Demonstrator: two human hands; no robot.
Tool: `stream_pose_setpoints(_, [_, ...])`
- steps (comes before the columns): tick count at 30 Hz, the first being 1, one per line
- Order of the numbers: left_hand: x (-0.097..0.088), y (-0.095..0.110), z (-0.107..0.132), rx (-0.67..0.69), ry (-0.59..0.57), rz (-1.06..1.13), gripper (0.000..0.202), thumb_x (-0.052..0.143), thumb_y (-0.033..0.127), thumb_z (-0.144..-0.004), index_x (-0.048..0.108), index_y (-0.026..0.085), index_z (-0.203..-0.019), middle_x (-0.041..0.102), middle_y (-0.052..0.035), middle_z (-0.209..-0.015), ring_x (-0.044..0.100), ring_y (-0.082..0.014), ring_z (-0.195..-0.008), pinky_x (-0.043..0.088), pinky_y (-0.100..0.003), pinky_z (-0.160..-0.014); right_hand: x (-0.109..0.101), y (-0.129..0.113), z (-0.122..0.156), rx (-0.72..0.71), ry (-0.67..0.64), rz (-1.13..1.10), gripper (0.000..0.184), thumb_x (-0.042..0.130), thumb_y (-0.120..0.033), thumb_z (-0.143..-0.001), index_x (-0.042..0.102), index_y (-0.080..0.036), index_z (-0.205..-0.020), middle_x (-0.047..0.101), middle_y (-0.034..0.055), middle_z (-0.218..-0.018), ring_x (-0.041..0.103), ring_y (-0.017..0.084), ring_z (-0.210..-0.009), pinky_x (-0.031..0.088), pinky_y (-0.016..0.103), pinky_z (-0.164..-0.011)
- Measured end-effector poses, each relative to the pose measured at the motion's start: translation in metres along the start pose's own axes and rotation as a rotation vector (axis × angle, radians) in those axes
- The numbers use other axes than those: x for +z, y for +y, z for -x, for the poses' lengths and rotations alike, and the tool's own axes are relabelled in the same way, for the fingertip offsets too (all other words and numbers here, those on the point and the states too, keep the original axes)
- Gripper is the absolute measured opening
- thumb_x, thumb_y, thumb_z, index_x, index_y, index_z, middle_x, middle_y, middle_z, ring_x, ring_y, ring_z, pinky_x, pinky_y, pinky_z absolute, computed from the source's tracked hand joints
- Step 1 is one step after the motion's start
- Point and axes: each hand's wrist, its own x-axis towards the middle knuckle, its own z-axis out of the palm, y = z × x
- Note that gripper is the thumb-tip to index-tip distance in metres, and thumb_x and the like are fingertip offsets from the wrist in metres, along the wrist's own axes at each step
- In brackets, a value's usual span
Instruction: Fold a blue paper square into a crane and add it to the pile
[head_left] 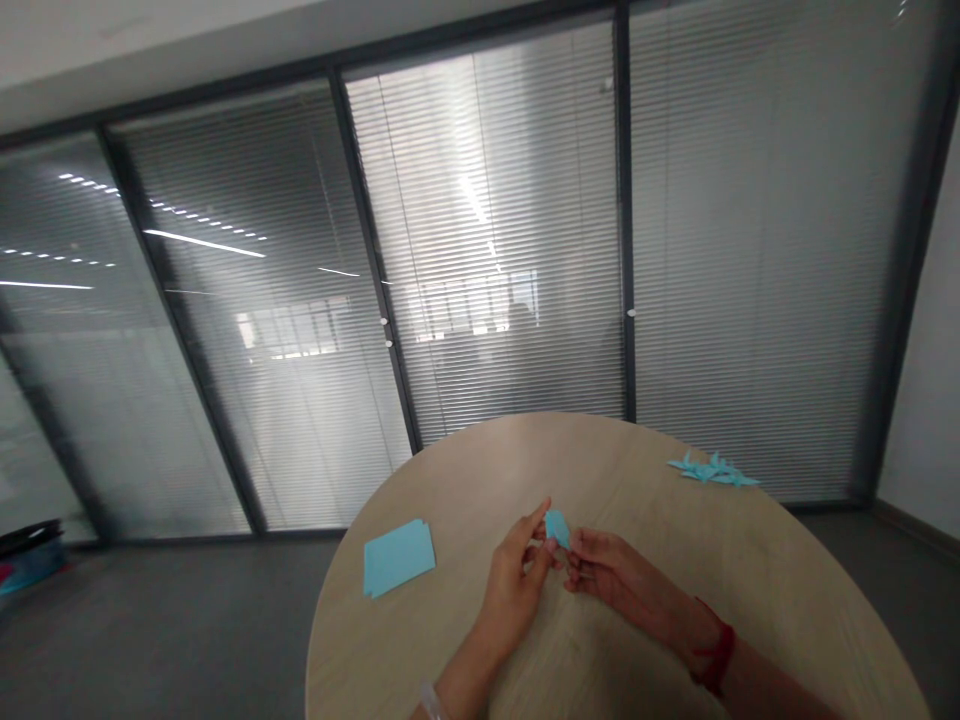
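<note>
A small folded piece of light blue paper [557, 527] is held above the round wooden table [480, 480] between both hands. My left hand [517, 570] pinches its left side, index finger stretched up beside it. My right hand [611, 572] grips it from the right with curled fingers; a red band circles that wrist. A stack of flat light blue paper sheets [398, 556] lies on the table to the left of my hands.
Several finished folded blue paper figures [712, 470] lie near the table's far right edge. Behind the table stands a glass wall with closed blinds and dark frames. Grey carpet floor surrounds the table; dark objects sit at the far left.
</note>
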Motion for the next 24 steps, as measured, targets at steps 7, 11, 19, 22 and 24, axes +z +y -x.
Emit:
stream_pose_setpoints(7, [-0.003, 0.005, -0.002, -0.012, 0.109, -0.088, 0.026, 0.055, 0.033, -0.084, 0.071, 0.017, -0.098, 0.071, -0.0082, -0.089, 0.064, -0.0174, -0.072, 0.051, -0.027, -0.067, -0.001, -0.001, -0.005, -0.195, 0.139, 0.446, 0.031, 0.067, -0.048, -0.075, 0.065, -0.017, -0.077, 0.06, -0.0006, -0.066, 0.056, 0.015, -0.067, 0.044, 0.028, -0.069])
stream_pose_setpoints(11, [-0.004, 0.007, -0.002, 0.001, 0.163, -0.122, 0.024, 0.057, 0.034, -0.083, 0.073, 0.017, -0.089, 0.072, -0.0078, -0.083, 0.065, -0.0185, -0.073, 0.051, -0.027, -0.069, -0.001, -0.004, -0.005, -0.298, 0.181, 0.607, 0.031, 0.063, -0.048, -0.076, 0.063, -0.017, -0.073, 0.061, 0.0008, -0.068, 0.057, 0.017, -0.069, 0.043, 0.028, -0.069])
stream_pose_setpoints(19, [-0.007, 0.012, 0.002, 0.05, 0.16, -0.166, 0.027, 0.051, 0.035, -0.088, 0.072, 0.018, -0.091, 0.072, -0.0051, -0.082, 0.065, -0.0162, -0.07, 0.05, -0.025, -0.066, -0.008, -0.005, -0.005, -0.391, 0.25, 0.73, 0.023, 0.06, -0.042, -0.081, 0.064, -0.02, -0.078, 0.063, 0.0014, -0.073, 0.059, 0.018, -0.074, 0.045, 0.026, -0.069])
stream_pose_setpoints(22, [-0.007, 0.013, 0.002, 0.085, 0.145, -0.179, 0.022, 0.057, 0.033, -0.085, 0.071, 0.02, -0.096, 0.072, -0.0055, -0.092, 0.066, -0.0179, -0.082, 0.051, -0.025, -0.071, -0.009, -0.004, -0.005, -0.41, 0.274, 0.784, 0.022, 0.06, -0.041, -0.081, 0.066, -0.02, -0.077, 0.065, 0.0021, -0.075, 0.06, 0.019, -0.075, 0.045, 0.027, -0.07])
stream_pose_setpoints(24, [-0.007, 0.012, 0.002, 0.101, 0.153, -0.19, 0.021, 0.062, 0.032, -0.081, 0.072, 0.021, -0.096, 0.073, -0.0053, -0.094, 0.066, -0.0185, -0.085, 0.052, -0.025, -0.072, -0.01, -0.002, -0.005, -0.422, 0.273, 0.84, 0.023, 0.06, -0.041, -0.082, 0.067, -0.02, -0.076, 0.066, 0.0029, -0.077, 0.06, 0.019, -0.077, 0.045, 0.027, -0.071])
